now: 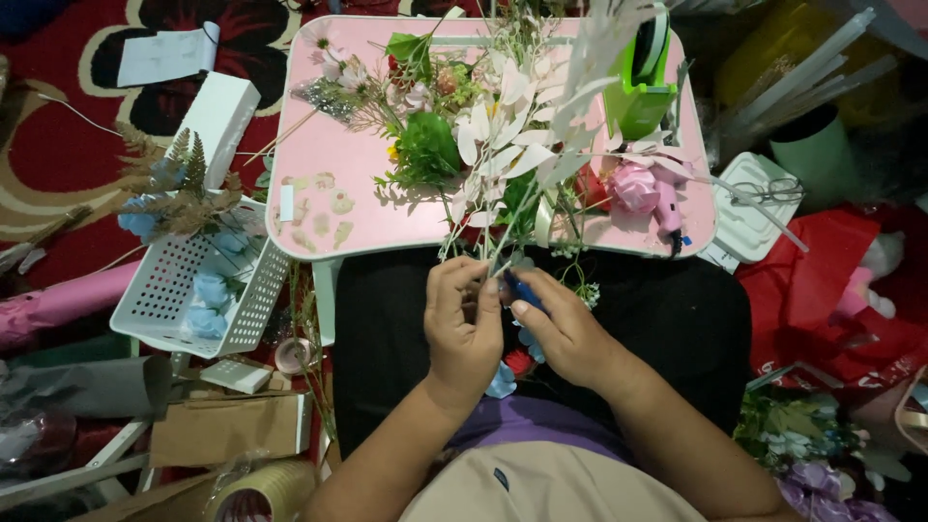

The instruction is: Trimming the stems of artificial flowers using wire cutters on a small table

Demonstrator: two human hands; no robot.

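My left hand (462,324) was clenched around the thin green stems of the bunch of cream-leaved artificial flowers (503,145), just below the near edge of the small pink counter (319,164). The bunch's long axis ran away from me, heads over that counter. My right hand (565,333) pinched a small blue piece (517,290) against the stems, touching my left.

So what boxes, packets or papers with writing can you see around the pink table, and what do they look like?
White box: long and rectangular, lying slanted on the red rug left of the table.
White paper: a sheet with dark marks, on the rug at top left.
Small white box: flat, below the white basket.
Cardboard box: brown, at bottom left.
Red bag: shiny, crumpled, at right.
No screens.
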